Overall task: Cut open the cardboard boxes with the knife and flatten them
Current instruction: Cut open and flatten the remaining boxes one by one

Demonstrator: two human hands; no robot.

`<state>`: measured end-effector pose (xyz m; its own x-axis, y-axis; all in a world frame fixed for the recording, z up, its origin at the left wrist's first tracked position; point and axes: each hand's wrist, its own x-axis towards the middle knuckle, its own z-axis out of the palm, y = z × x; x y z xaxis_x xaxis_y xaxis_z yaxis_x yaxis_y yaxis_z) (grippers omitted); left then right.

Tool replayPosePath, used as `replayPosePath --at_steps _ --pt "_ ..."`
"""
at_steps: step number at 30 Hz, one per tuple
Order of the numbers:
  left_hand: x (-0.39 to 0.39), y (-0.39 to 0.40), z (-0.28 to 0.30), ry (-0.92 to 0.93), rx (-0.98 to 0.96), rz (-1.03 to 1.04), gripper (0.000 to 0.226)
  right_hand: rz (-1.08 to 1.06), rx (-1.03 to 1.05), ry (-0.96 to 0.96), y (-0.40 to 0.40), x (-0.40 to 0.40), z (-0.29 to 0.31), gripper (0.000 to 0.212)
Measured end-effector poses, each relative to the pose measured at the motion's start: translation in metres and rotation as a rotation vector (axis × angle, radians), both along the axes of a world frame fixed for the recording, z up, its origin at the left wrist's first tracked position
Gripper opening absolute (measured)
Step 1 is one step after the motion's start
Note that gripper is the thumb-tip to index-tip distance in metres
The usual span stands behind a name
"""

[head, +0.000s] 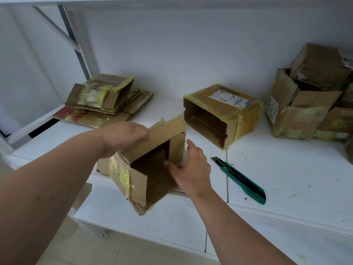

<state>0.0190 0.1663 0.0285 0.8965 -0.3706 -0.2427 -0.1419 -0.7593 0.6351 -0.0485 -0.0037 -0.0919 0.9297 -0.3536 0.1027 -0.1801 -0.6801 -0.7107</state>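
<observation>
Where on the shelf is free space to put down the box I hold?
Bare shelf lies right of the knife, in front of the box pile. A smaller patch lies between the flat stack and the open box. The right end is crowded.

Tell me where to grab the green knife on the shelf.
Take the knife by its green handle, the end nearest you, coming from above with the right hand. It lies flat on the shelf, and its blade tip points away toward the boxes.

A storeroom, by its look: white metal shelving (pixel 286 178) against a bare wall, stacked with taped cardboard boxes (pixel 309 96).
</observation>
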Motion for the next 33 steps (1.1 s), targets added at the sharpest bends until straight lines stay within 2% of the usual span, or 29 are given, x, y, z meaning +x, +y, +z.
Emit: replayPosePath --at_steps 2,4,11,14,16,18,20,21,23,25,27,29,31,33 --pt "-0.003 -0.001 0.000 0.024 -0.027 -0.023 0.043 -0.064 0.043 -0.003 0.002 0.006 0.001 0.103" --pt "-0.007 -0.001 -0.001 0.055 -0.040 -0.041 0.040 -0.111 0.077 -0.017 0.003 0.010 0.000 0.099" --pt "0.004 0.003 -0.014 0.053 -0.094 -0.060 0.031 -0.110 0.183 -0.088 -0.003 0.004 0.000 0.047" --pt "0.003 -0.001 -0.018 0.077 -0.123 -0.051 0.047 -0.175 0.205 -0.109 -0.018 -0.003 0.001 0.028" --pt "0.004 -0.008 -0.024 0.090 -0.112 -0.081 0.044 -0.181 0.223 -0.103 -0.024 -0.008 0.003 0.030" --pt "0.002 -0.016 -0.032 0.099 -0.058 -0.133 0.038 -0.213 0.334 -0.139 -0.028 -0.011 0.005 0.041" --pt "0.001 -0.023 -0.043 0.122 -0.001 -0.164 0.042 -0.296 0.460 -0.236 -0.034 -0.014 0.006 0.047" --pt "0.002 -0.025 -0.051 0.103 0.045 -0.189 0.040 -0.328 0.452 -0.290 -0.037 -0.015 0.006 0.046" --pt "0.004 -0.025 -0.067 0.000 0.234 -0.307 0.046 -0.313 0.305 -0.363 -0.043 -0.016 0.003 0.045" --pt "0.002 -0.025 -0.081 -0.068 0.383 -0.407 0.069 -0.184 0.087 -0.362 -0.045 -0.013 0.003 0.042" --pt "0.001 -0.025 -0.092 -0.066 0.401 -0.412 0.081 0.037 -0.115 -0.213 -0.044 -0.009 0.002 0.047" --pt "0.001 -0.025 -0.099 -0.103 0.420 -0.404 0.087 0.242 -0.360 0.043 -0.041 -0.006 -0.007 0.056" --pt "0.005 -0.020 -0.104 -0.221 0.526 -0.373 0.095 0.344 -0.533 0.246 -0.037 -0.007 -0.017 0.060" --pt "0.007 -0.008 -0.110 -0.265 0.634 -0.300 0.104 0.350 -0.603 0.325 -0.036 -0.006 -0.017 0.062"
